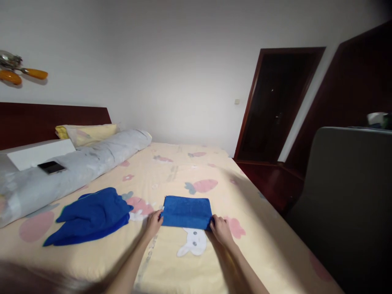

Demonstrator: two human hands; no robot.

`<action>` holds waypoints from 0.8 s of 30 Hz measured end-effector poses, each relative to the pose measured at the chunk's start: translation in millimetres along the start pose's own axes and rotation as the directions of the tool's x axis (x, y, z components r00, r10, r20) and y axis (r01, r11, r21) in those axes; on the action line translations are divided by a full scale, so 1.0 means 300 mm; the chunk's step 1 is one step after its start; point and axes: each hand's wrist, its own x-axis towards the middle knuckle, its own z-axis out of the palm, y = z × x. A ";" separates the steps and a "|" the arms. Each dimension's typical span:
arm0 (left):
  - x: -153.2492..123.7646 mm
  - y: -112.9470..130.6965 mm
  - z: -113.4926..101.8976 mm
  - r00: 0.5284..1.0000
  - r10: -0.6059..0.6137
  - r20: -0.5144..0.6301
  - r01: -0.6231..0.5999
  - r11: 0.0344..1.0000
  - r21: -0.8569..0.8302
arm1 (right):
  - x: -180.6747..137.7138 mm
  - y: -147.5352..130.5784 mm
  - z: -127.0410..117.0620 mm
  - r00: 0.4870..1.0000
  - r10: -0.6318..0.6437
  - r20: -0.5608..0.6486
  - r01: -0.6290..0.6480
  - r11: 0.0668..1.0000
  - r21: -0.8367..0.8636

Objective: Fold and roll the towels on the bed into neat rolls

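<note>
Flat, rectangular blue cloth (186, 212)

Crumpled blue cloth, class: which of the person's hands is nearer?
Left: the left hand is right of the crumpled blue cloth, not touching it; the right hand is farther right, at the flat blue cloth.

I inspected a home bedroom, evidenced by the bed (171, 163) before me, its rabbit-printed cover (199, 243), the headboard (27, 120) along its left edge and a pillow (94, 132) near its far-left corner.
</note>
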 end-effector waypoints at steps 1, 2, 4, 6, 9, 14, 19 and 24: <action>0.005 0.001 0.008 1.000 -0.015 -0.009 0.016 0.999 0.034 | 0.010 -0.008 0.004 0.999 0.030 -0.017 -0.031 0.999 -0.029; 0.006 0.005 0.015 0.999 -0.028 -0.021 0.029 0.997 0.066 | 0.018 -0.021 0.007 0.998 0.058 -0.038 -0.060 0.997 -0.055; -0.001 0.026 0.034 0.999 -0.034 -0.043 0.038 0.992 0.119 | 0.026 -0.062 0.016 0.993 0.085 -0.081 -0.093 0.992 -0.089; -0.015 0.070 0.063 0.999 0.009 -0.039 -0.004 0.990 0.142 | 0.029 -0.124 0.038 0.994 0.039 -0.101 -0.049 0.994 -0.098; -0.042 0.165 0.120 0.957 0.265 0.118 -0.282 0.944 0.170 | 0.026 -0.231 0.104 0.979 -0.197 -0.056 0.194 0.979 -0.055; -0.070 0.233 0.155 0.837 0.381 0.392 -0.497 0.830 0.254 | 0.010 -0.273 0.216 0.954 -0.299 0.023 0.299 0.954 0.007; -0.058 0.131 0.067 0.837 0.379 0.394 -0.503 0.817 0.283 | -0.022 -0.119 0.198 0.963 -0.267 0.034 0.268 0.963 -0.032; -0.038 0.012 -0.009 0.822 0.432 0.371 -0.544 0.787 0.291 | -0.041 0.017 0.147 0.979 -0.195 0.062 0.197 0.980 -0.033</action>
